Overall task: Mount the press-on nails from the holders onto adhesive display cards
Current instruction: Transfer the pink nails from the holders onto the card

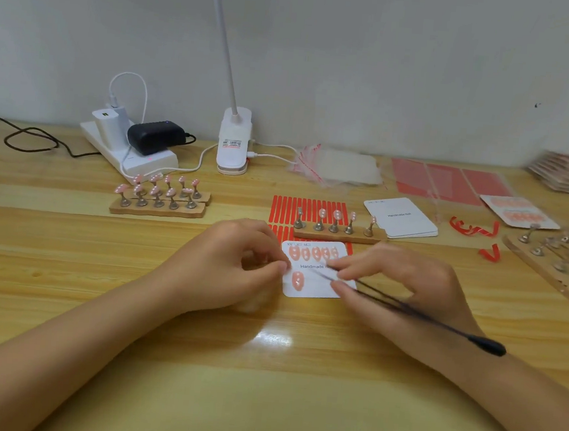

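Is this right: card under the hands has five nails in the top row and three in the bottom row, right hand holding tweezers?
Not quite. The head view shows the card with five nails in the top row but only one nail in the bottom row, at its left end. The right hand does hold the tweezers.

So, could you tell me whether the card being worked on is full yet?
Not full: the card has five nails along its top row and one nail below.

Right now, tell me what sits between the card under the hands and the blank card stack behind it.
In the head view, the wooden nail holder lies between the card and the stack.
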